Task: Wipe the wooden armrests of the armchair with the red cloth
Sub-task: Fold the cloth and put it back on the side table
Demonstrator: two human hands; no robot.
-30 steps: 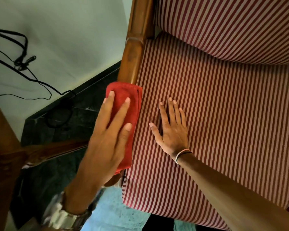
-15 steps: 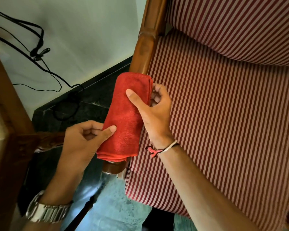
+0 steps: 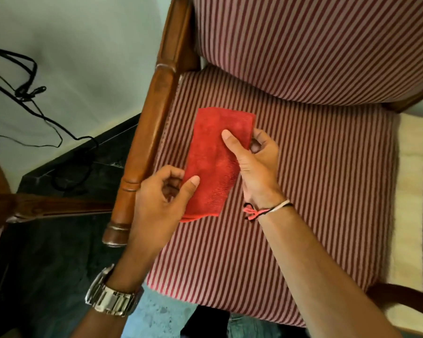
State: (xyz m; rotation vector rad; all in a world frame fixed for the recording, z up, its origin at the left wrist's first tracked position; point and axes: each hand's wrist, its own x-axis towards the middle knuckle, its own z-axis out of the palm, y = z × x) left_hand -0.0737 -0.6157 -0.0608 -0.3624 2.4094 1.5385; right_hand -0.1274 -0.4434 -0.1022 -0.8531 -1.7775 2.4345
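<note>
The folded red cloth (image 3: pixel 211 162) is held flat above the striped seat cushion (image 3: pixel 315 191), off the wood. My left hand (image 3: pixel 161 203) pinches its near left corner between thumb and fingers. My right hand (image 3: pixel 257 164) grips its right edge, thumb on top. The left wooden armrest (image 3: pixel 147 132) runs bare from the chair back down to its rounded front end, just left of the cloth. A dark part of the right armrest (image 3: pixel 401 298) shows at the lower right edge.
The striped backrest (image 3: pixel 315 45) fills the top right. Black cables (image 3: pixel 34 98) hang on the pale wall at left. A dark stone floor (image 3: pixel 47 252) and a wooden furniture piece (image 3: pixel 34 206) lie left of the chair.
A second ago my left hand pressed the cloth on the left armrest. Both hands then took it, and it has moved right, off the armrest, over the seat.
</note>
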